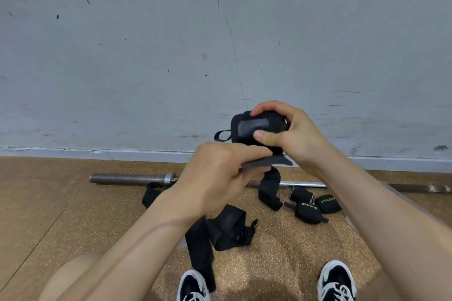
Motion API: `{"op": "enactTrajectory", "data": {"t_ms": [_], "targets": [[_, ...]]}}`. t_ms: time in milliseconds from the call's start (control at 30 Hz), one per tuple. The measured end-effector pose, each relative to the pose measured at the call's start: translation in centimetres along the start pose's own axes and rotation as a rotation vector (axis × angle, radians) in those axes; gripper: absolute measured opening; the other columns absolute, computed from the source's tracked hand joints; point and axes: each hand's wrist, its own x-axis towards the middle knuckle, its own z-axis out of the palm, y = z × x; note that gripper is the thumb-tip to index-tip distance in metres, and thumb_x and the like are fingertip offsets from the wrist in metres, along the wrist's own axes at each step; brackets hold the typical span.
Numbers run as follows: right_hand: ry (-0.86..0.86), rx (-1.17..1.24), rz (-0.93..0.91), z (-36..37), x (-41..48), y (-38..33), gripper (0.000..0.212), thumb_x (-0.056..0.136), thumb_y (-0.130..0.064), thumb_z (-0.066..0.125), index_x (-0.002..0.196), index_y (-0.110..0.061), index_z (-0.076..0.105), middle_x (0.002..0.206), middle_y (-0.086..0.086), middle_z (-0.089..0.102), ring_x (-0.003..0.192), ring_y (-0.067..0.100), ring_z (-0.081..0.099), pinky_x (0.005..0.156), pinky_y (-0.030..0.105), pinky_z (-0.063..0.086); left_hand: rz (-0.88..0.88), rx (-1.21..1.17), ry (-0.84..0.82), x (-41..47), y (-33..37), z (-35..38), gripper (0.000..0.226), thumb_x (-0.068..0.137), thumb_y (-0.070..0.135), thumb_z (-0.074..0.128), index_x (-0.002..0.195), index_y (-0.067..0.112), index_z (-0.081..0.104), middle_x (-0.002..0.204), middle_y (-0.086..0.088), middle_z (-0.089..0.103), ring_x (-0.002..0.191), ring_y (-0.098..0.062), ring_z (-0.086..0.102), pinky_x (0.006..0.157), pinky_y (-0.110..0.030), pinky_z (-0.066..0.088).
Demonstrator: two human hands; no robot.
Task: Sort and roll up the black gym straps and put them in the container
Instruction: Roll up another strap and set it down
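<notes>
**A:** Hands up front: the right hand (296, 137) curls round the half-wound wrist wrap (271, 118) with its thumb on the velcro patch (245, 127). The left hand (215, 178) pinches the flap (266, 162) just below.

**B:** The tail (269, 189) dangles toward the floor (61, 203). Slack there could wind the coil lopsided.

**A:** And ease that thumb, the roll may spring open.

**B:** Finished rolls (308, 208) lie by the barbell (127, 178), loose straps (220, 230) near the shoes (336, 281). That tail could snag them. No container in view.
</notes>
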Motion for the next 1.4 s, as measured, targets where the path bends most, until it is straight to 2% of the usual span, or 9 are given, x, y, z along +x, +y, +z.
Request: {"op": "enactTrajectory", "data": {"t_ms": [133, 233, 333, 567, 733, 867, 1067, 1300, 1400], "targets": [[-0.088, 0.022, -0.012, 0.4, -0.4, -0.4, 0.040, 0.070, 0.015, 0.074, 0.084, -0.022, 0.073, 0.109, -0.003, 0.065, 0.098, 0.008, 0.064, 0.082, 0.020, 0.049, -0.021, 0.094, -0.163, 0.4, 0.6, -0.4, 0.028, 0.095, 0.050, 0.047, 0.113, 0.038, 0.066, 0.086, 0.010, 0.071, 0.079, -0.011, 0.067, 0.069, -0.036, 0.052], [-0.096, 0.003, 0.007, 0.3, -0.2, -0.2, 0.044, 0.066, 0.017, 0.073, 0.081, -0.024, 0.076, 0.109, -0.007, 0.066, 0.100, 0.005, 0.063, 0.084, 0.018, 0.049, 0.056, 0.138, -0.244, 0.4, 0.7, -0.4, 0.023, 0.095, 0.036, 0.053, 0.114, 0.034, 0.065, 0.098, 0.010, 0.069, 0.092, -0.014, 0.064, 0.074, -0.039, 0.052], [-0.077, -0.075, -0.041, -0.6, 0.3, 0.0, 0.045, 0.072, 0.011, 0.076, 0.091, -0.030, 0.074, 0.116, 0.000, 0.065, 0.103, 0.010, 0.064, 0.087, 0.023, 0.051, 0.125, 0.193, -0.170, 0.1, 0.2, -0.7, 0.036, 0.087, 0.012, 0.070, 0.120, 0.026, 0.066, 0.109, 0.004, 0.059, 0.102, -0.021, 0.056, 0.076, -0.045, 0.052], [0.005, -0.285, -0.128, -1.0, 0.3, 0.8, 0.046, 0.075, 0.003, 0.078, 0.094, -0.037, 0.066, 0.117, -0.004, 0.057, 0.107, 0.004, 0.057, 0.093, 0.020, 0.042, 0.282, 0.319, -0.095, 0.2, 1.5, -2.2, 0.020, 0.077, 0.003, 0.067, 0.094, 0.011, 0.071, 0.076, 0.002, 0.058, 0.071, -0.019, 0.053, 0.059, -0.032, 0.043], [-0.181, -0.305, -0.284, 0.6, -0.6, 0.2, 0.041, 0.076, -0.010, 0.078, 0.107, -0.031, 0.060, 0.114, -0.001, 0.058, 0.104, 0.008, 0.059, 0.090, 0.017, 0.046, 0.011, -0.018, 0.256, 0.9, -1.0, -2.8, 0.013, 0.084, 0.009, 0.067, 0.093, 0.011, 0.076, 0.083, 0.006, 0.069, 0.079, -0.003, 0.063, 0.070, -0.019, 0.048], [-0.294, -0.194, -0.207, 1.2, -1.1, -0.6, 0.060, 0.080, -0.013, 0.077, 0.129, -0.027, 0.046, 0.120, -0.009, 0.058, 0.110, 0.007, 0.060, 0.094, 0.021, 0.048, -0.187, -0.253, 0.351, 1.9, -1.8, -1.6, 0.018, 0.090, 0.014, 0.061, 0.099, 0.018, 0.075, 0.099, 0.015, 0.071, 0.099, 0.004, 0.064, 0.088, -0.012, 0.046], [-0.322, -0.187, -0.124, 1.1, -1.3, -1.0, 0.091, 0.082, 0.001, 0.076, 0.149, -0.035, 0.026, 0.129, -0.001, 0.052, 0.104, 0.014, 0.064, 0.092, 0.028, 0.053, -0.348, -0.254, 0.313, 2.1, -2.3, -0.5, 0.031, 0.101, 0.018, 0.053, 0.075, 0.034, 0.055, 0.067, 0.019, 0.057, 0.065, 0.003, 0.051, 0.061, -0.012, 0.037], [-0.323, 0.141, 0.073, 1.2, -1.4, -0.7, 0.071, 0.079, -0.006, 0.072, 0.143, -0.022, 0.046, 0.133, 0.010, 0.059, 0.121, 0.028, 0.061, 0.104, 0.054, 0.048, -0.301, -0.271, 0.445, 2.2, -1.2, -0.4, 0.036, 0.100, 0.009, 0.051, 0.081, 0.039, 0.056, 0.073, 0.028, 0.060, 0.073, 0.009, 0.056, 0.066, -0.006, 0.037], [-0.454, 0.247, 0.270, 0.4, -1.4, -1.0, 0.055, 0.089, -0.007, 0.067, 0.137, -0.029, 0.050, 0.129, 0.013, 0.061, 0.107, 0.036, 0.068, 0.085, 0.052, 0.059, -0.272, -0.237, 0.490, 2.0, -1.1, -0.3, 0.031, 0.100, 0.007, 0.052, 0.082, 0.031, 0.059, 0.071, 0.026, 0.059, 0.071, 0.010, 0.054, 0.065, -0.006, 0.037]]}}
